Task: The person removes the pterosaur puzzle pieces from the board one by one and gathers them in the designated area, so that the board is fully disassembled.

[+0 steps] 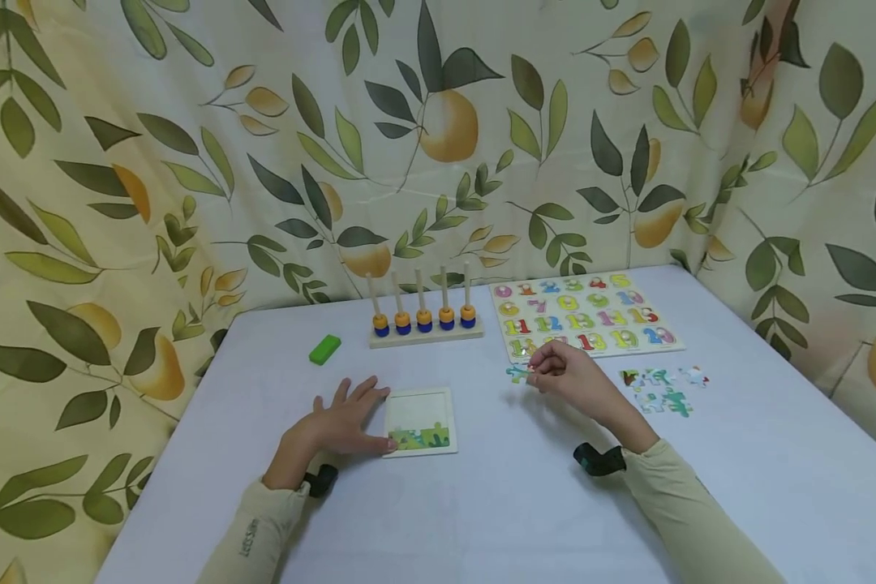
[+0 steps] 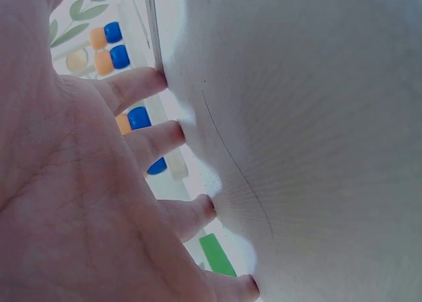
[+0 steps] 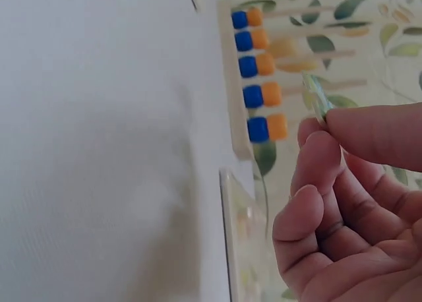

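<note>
Pinching one puzzle piece [image 1: 518, 373] between thumb and fingertips: right grip [image 1: 573, 375]. Piece is held clear of the surface [image 1: 482, 503], projecting left of those fingertips. Left grip [image 1: 343, 427]: fingers spread, thumb on the lower-left corner of the puzzle tray [image 1: 418, 410], which lies immediately right of that grip.

Tray contents: joined pieces [image 1: 431, 438] along the near edge, pale base showing behind them. Number board [image 1: 552, 305]: just beyond right grip, holding rows of coloured numerals [image 1: 623, 339]. Peg stand [image 1: 427, 337]: beyond and between both grips; five pegs [image 1: 419, 284], each carrying orange above blue beads [image 1: 425, 327]. Loose pieces [image 1: 657, 392]: flat on the surface, right of right grip. Green block [image 1: 324, 349]: beyond left grip, well apart from the held piece.
</note>
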A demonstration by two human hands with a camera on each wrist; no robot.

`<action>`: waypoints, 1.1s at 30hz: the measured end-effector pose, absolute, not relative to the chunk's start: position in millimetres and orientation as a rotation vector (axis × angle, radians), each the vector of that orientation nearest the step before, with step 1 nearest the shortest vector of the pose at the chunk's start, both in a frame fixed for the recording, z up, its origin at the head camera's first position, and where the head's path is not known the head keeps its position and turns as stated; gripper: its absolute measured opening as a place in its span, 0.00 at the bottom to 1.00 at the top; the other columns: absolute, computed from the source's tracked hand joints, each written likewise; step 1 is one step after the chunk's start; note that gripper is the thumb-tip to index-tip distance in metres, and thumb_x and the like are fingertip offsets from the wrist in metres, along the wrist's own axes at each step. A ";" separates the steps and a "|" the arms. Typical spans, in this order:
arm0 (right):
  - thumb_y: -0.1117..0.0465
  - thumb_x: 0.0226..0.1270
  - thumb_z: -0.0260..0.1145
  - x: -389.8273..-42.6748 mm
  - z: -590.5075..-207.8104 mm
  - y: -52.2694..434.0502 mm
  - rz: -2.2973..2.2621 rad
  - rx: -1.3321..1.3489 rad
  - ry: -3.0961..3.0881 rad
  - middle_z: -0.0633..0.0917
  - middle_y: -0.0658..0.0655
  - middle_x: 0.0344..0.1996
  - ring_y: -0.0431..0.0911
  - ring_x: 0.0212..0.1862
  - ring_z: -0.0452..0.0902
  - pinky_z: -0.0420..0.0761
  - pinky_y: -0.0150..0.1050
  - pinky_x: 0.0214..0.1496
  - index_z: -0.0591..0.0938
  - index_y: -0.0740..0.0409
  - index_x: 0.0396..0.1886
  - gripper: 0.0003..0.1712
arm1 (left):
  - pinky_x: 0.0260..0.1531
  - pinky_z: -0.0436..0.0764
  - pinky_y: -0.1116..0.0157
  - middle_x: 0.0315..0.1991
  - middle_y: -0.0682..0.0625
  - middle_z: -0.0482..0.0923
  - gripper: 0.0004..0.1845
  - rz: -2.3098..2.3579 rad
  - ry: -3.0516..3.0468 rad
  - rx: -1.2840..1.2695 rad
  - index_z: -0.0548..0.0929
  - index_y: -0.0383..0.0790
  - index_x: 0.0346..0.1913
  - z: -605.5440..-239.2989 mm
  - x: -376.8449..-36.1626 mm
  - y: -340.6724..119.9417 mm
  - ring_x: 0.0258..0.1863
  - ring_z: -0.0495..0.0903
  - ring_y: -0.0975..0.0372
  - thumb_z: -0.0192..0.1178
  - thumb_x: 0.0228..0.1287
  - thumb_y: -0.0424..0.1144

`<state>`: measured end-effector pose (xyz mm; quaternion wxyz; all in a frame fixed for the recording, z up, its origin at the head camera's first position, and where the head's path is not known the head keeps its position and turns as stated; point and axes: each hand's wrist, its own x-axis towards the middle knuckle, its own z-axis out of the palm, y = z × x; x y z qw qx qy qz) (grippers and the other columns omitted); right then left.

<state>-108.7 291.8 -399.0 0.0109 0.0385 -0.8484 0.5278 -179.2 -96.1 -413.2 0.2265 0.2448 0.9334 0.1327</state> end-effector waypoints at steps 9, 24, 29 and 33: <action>0.66 0.78 0.68 -101.0 -393.2 331.5 1.597 -0.022 -2.524 0.87 0.63 0.44 0.46 0.40 0.83 0.84 0.39 0.43 0.78 0.71 0.60 0.18 | 0.69 0.40 0.21 0.87 0.42 0.45 0.53 0.365 2.576 0.683 0.61 0.45 0.85 -413.9 -176.3 -94.3 0.84 0.37 0.34 0.70 0.64 0.65; 0.60 0.86 0.59 -79.2 -386.2 397.7 1.450 -0.253 -2.429 0.84 0.49 0.44 0.39 0.40 0.80 0.82 0.31 0.41 0.75 0.68 0.69 0.21 | 0.69 0.40 0.21 0.87 0.43 0.45 0.53 0.365 2.585 0.671 0.61 0.46 0.85 -413.0 -176.0 -94.4 0.84 0.37 0.34 0.70 0.64 0.65; 0.59 0.86 0.60 -72.2 -385.0 410.2 1.455 -0.306 -2.409 0.83 0.45 0.42 0.40 0.40 0.79 0.82 0.30 0.41 0.78 0.65 0.67 0.19 | 0.69 0.40 0.21 0.88 0.43 0.44 0.54 0.358 2.579 0.668 0.60 0.46 0.85 -413.5 -177.3 -94.9 0.84 0.36 0.34 0.70 0.64 0.66; 0.56 0.87 0.59 -65.4 -381.9 418.0 1.450 -0.344 -2.419 0.82 0.42 0.44 0.41 0.43 0.78 0.81 0.29 0.43 0.77 0.66 0.68 0.22 | 0.69 0.38 0.21 0.88 0.43 0.43 0.54 0.359 2.569 0.665 0.59 0.47 0.86 -412.7 -178.7 -94.6 0.84 0.35 0.34 0.69 0.65 0.66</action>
